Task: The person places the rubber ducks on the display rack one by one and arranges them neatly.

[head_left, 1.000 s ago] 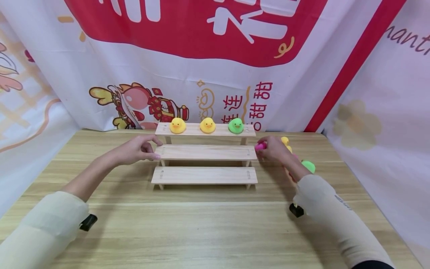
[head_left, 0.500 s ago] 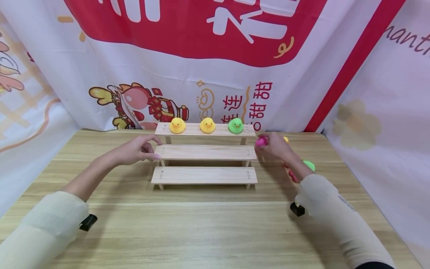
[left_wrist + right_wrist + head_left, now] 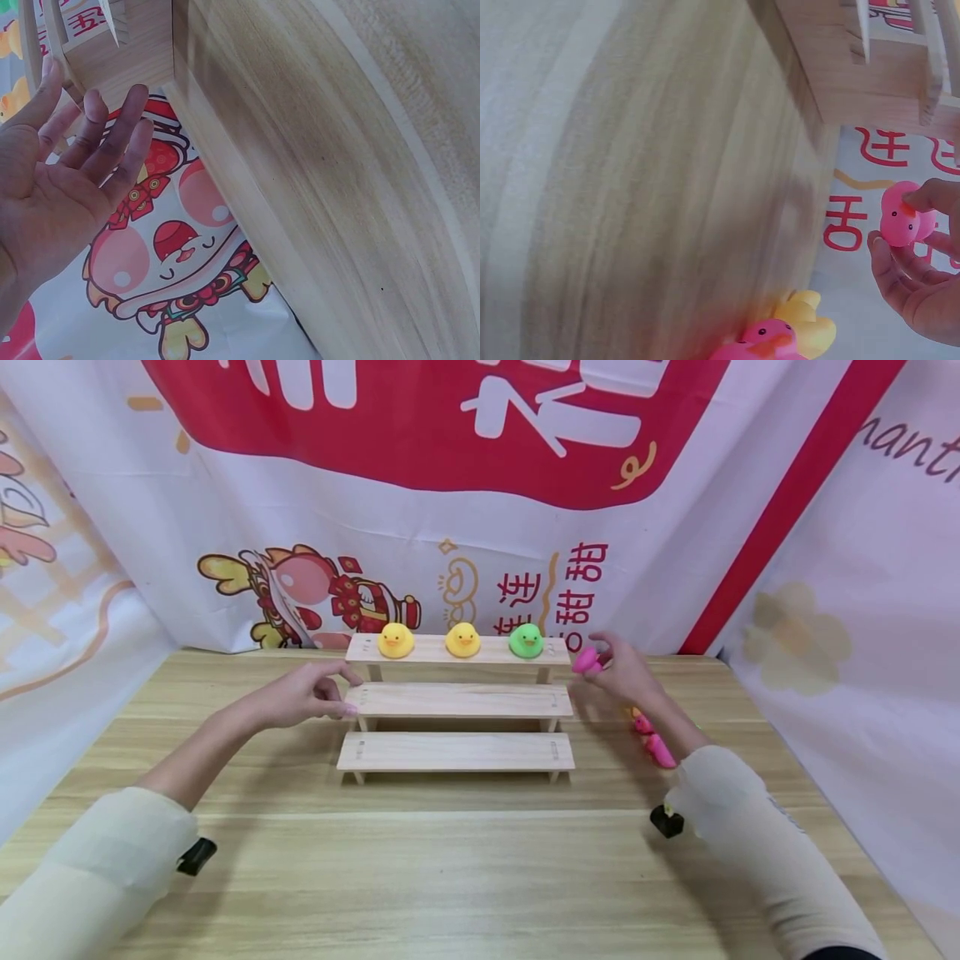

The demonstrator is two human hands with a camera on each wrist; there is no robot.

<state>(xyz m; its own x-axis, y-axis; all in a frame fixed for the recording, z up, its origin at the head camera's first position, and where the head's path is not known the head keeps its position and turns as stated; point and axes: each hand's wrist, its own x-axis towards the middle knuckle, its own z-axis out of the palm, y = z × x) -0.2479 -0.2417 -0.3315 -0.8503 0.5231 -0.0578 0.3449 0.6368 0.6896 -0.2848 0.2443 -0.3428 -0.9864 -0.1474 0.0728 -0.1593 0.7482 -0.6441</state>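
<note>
A three-tier wooden display stand is in the middle of the table. My left hand holds the left end of its middle tier between thumb and index finger, the other fingers loosely bent in the left wrist view. Beyond the stand's right end, my right hand pinches a pink rubber duck between thumb and fingers. It is raised near top-tier height, apart from the stand. On the top tier sit a yellow duck, a second yellow duck and a green duck. Both lower tiers are bare.
More rubber ducks lie on the table beneath my right forearm, among them a pink duck, partly hidden. The right wrist view also shows a yellow duck. A printed cloth hangs closely behind the stand.
My right hand has lifted the pink duck from beside the middle tier up toward top-tier height, turning it. More pink ducks show under the forearm. The left hand has stayed put.
</note>
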